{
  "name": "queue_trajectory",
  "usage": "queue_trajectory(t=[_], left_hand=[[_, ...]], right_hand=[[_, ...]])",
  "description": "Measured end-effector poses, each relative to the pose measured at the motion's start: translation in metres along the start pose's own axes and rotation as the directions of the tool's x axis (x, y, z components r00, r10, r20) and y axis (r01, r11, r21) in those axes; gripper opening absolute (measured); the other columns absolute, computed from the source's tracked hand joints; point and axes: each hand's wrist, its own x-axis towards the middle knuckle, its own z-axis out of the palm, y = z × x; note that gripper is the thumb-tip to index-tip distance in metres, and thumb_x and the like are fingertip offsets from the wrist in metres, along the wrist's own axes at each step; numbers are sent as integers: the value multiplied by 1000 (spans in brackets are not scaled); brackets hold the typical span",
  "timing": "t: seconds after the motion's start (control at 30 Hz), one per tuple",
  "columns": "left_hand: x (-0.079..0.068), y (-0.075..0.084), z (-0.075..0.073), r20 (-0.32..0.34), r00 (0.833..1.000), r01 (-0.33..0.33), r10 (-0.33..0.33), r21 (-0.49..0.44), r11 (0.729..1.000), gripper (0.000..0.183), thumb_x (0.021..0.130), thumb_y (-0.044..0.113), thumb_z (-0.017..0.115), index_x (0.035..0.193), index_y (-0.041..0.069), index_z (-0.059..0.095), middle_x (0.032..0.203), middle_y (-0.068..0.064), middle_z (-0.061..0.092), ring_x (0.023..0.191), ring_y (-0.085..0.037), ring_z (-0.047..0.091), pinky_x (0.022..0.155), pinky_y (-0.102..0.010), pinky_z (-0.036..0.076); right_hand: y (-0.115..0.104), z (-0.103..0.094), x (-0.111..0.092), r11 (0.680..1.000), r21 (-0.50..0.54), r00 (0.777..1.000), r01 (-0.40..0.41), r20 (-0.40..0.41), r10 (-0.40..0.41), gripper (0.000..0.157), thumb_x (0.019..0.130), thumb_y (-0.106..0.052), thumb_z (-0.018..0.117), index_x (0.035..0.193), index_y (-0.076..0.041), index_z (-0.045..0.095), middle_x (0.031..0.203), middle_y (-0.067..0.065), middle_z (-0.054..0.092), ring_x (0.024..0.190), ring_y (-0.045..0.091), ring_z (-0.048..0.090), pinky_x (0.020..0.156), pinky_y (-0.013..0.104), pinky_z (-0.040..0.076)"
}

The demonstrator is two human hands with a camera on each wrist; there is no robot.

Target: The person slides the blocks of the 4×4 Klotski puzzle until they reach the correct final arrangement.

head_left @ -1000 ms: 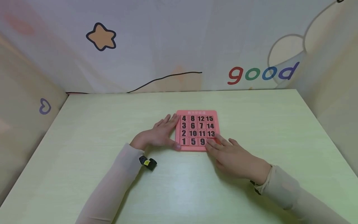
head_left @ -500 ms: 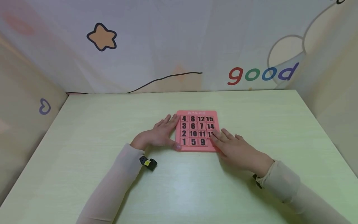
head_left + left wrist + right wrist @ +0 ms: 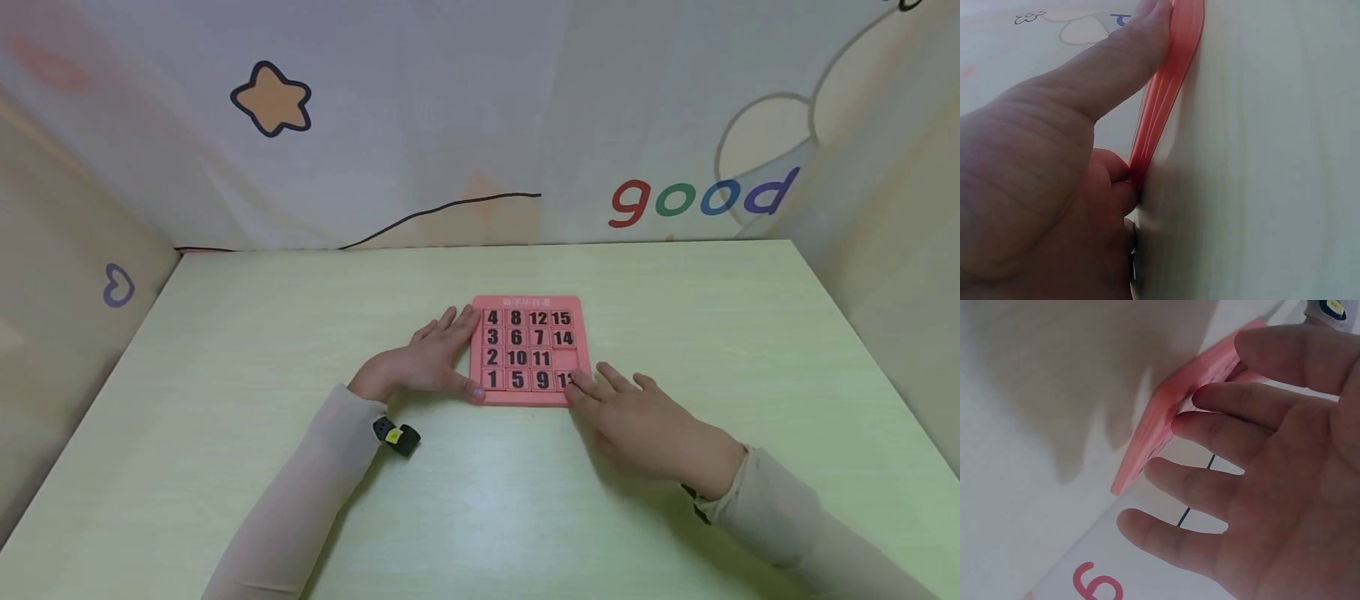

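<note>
A pink sliding number puzzle [image 3: 525, 398] lies flat on the table in the head view, its tiles bearing black numbers. My left hand [image 3: 420, 362] rests along its left edge with fingers stretched out, the thumb on the lower left corner. In the left wrist view the thumb [image 3: 1129, 50] lies against the red rim. My right hand [image 3: 645, 421] has its straight fingertips on the 13 tile [image 3: 564, 381] in the bottom right corner, partly covering it. A vacant slot shows between that tile and the 14 tile [image 3: 563, 338]. In the right wrist view the fingers [image 3: 1197, 487] are extended and spread.
The pale green table [image 3: 300, 317] extends around the puzzle. A printed curtain [image 3: 450, 125] with a star and the word "good" hangs behind it and at both sides. Each wrist wears a small black device, such as the left one [image 3: 397, 436].
My right hand moved up to the 13 tile, then back down; the tile slid down one place into the bottom right corner, leaving the slot above it vacant. My left hand stayed still.
</note>
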Motion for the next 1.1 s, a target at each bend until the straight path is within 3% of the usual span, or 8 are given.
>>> queue_trajectory(t=[0.27,0.43,0.63,0.93,1.1], left_hand=[[0,0,4,5,1000,-4,4,-22,1000,123,81,51,81,163,16,-3,168,2,-11,151,-18,-20,121,-42,-9],[2,1,7,15,1000,-15,15,-12,1000,123,82,52,80,163,15,-4,168,2,-12,150,-18,-20,121,-41,-9],[2,2,6,4,1000,-8,8,0,1000,123,82,52,80,163,16,-5,167,2,-12,150,-17,-21,121,-41,-9],[-1,2,2,-5,1000,-5,5,13,1000,123,81,52,81,163,15,-4,167,1,-12,151,-19,-20,121,-41,-9],[-2,2,1,-7,1000,5,-5,-8,1000,123,81,51,81,163,16,-4,167,2,-11,150,-18,-21,121,-41,-9]], right_hand=[[18,-4,33,996,52,998,-69,8,69,60,99,-12,64,154,-4,40,160,21,32,144,51,25,103,73,34],[24,0,43,988,83,991,-128,47,124,64,101,-13,61,157,-2,33,163,20,25,146,50,19,106,73,29],[23,3,42,989,78,992,-128,31,126,61,102,-14,59,157,-3,34,163,20,25,146,50,21,106,73,30],[12,4,24,999,-10,999,-38,28,38,55,102,-3,54,155,0,37,161,20,29,141,48,34,101,69,40],[12,2,21,1000,13,1000,-23,20,23,56,101,-5,56,154,-1,39,160,19,32,142,48,34,99,69,41]])
